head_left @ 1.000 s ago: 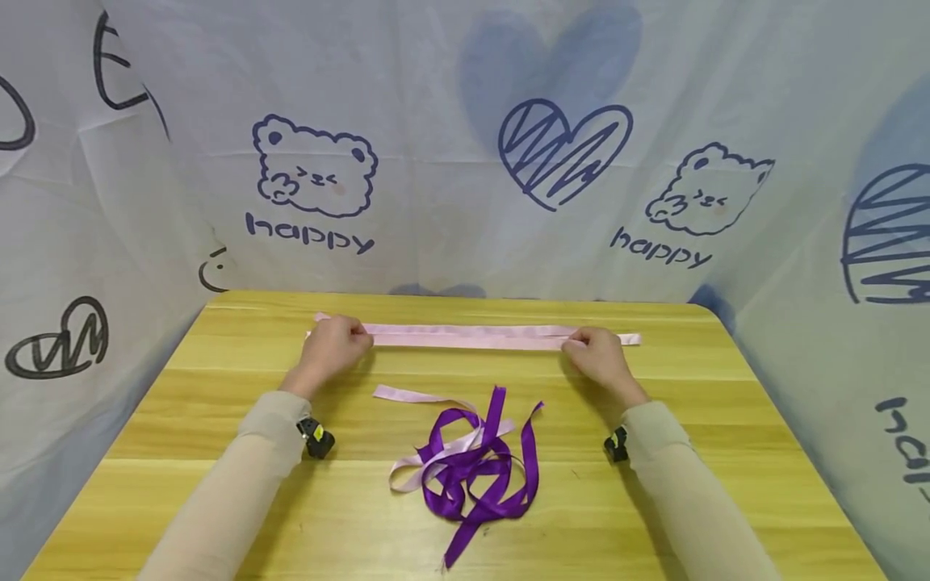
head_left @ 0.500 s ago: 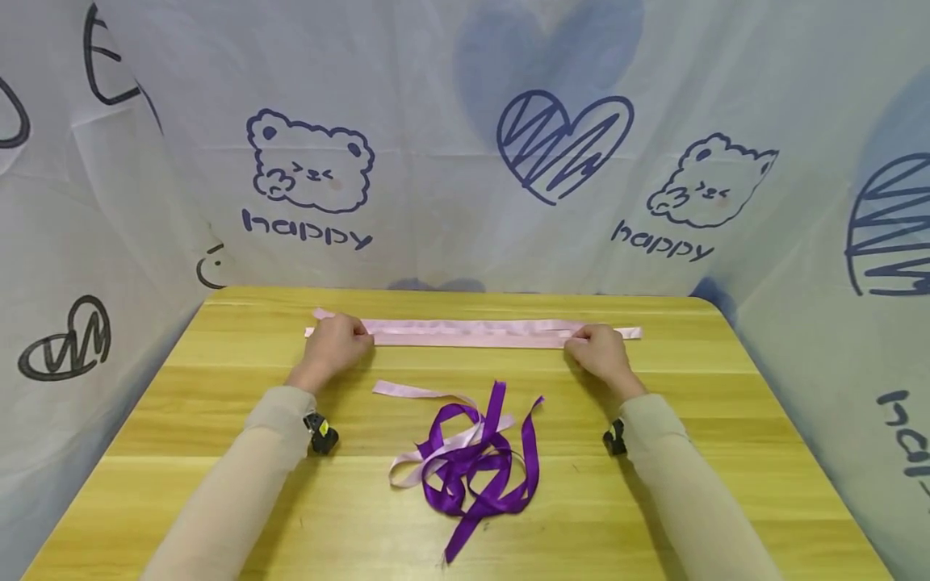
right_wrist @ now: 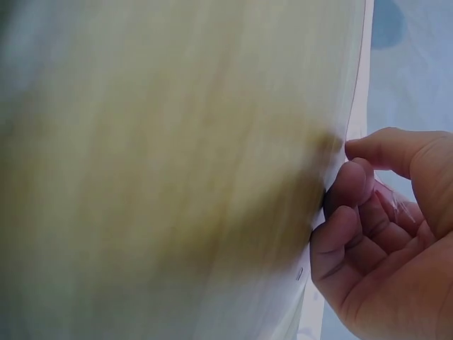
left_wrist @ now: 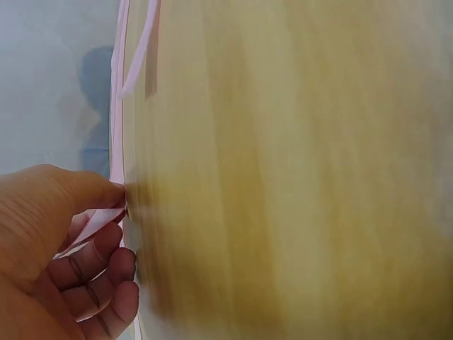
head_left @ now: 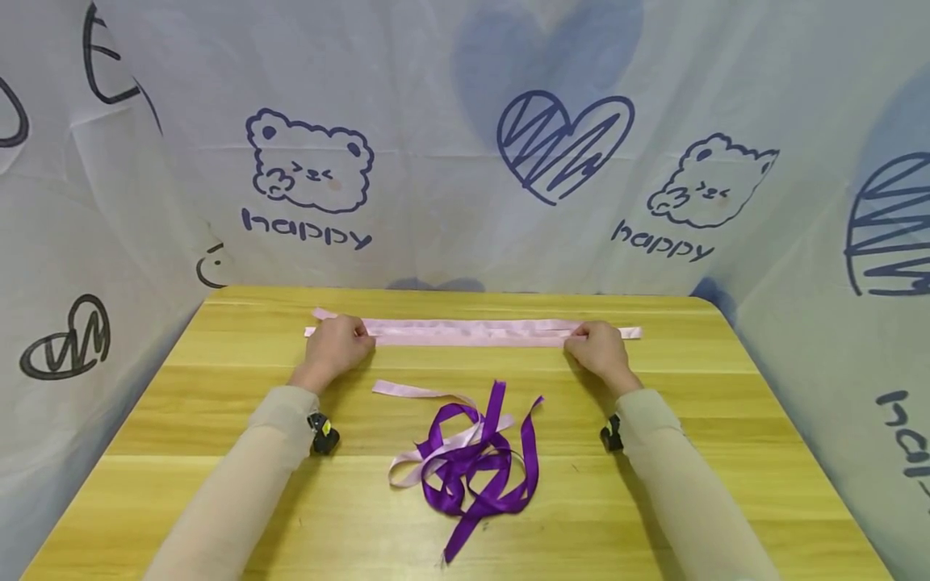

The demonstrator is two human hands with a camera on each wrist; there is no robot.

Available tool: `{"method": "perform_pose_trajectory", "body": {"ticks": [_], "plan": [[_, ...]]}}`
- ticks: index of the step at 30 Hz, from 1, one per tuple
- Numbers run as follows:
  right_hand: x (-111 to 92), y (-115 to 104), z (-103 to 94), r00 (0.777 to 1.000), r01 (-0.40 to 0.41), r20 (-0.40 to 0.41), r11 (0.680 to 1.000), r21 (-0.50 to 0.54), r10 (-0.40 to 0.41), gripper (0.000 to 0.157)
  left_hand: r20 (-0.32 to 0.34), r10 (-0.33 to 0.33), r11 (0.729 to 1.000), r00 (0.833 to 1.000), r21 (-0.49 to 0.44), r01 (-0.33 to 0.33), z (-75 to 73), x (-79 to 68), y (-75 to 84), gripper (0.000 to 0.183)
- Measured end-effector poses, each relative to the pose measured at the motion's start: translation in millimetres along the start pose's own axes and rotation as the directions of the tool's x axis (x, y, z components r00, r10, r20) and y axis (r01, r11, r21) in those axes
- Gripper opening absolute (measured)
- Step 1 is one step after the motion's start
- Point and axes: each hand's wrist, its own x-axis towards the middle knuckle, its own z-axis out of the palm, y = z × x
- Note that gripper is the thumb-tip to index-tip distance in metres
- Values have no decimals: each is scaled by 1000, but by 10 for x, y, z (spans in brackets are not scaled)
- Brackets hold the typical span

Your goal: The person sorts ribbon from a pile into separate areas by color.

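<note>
Lengths of pink ribbon (head_left: 468, 340) lie side by side, straight across the far part of the table. At their left end, my left hand (head_left: 334, 349) pinches the nearer strip between thumb and forefinger; the left wrist view shows a pink tail (left_wrist: 105, 214) running back into the palm. My right hand (head_left: 601, 353) pinches the same strip near its right end, its other fingers curled beneath, and a short pink end sticks out past it. The strip is flat and taut between the hands. Short pink ends also show beyond the left hand.
Nearer the person, a tangle of purple ribbon (head_left: 531, 460) and lighter pink ribbon (head_left: 410, 391) sits mid-table between the forearms. The wooden table (head_left: 196, 452) is bordered at the back and sides by a white printed cloth (head_left: 429, 210).
The head view has tilted slightly. Both hands keep their pinch on the pink ribbon almost in place; the strip's nearer edge has shifted slightly toward the far strip.
</note>
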Motion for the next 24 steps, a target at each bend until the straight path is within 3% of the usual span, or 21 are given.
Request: {"method": "perform_pose_trajectory", "body": {"ticks": [11, 19, 24], "plan": [[4, 9, 14, 1000, -18, 0, 999, -42, 18, 25, -2, -37, 999, 999, 25, 37, 0, -19, 10, 21], [-98, 6, -142, 993, -115, 25, 989, -93, 118, 54, -13, -34, 997, 999, 69, 35, -54, -58, -21, 31], [-123, -28, -282, 990, -141, -22, 987, -76, 140, 63, -80, -7, 993, 997, 121, 17, -143, -127, 37, 34]]}}
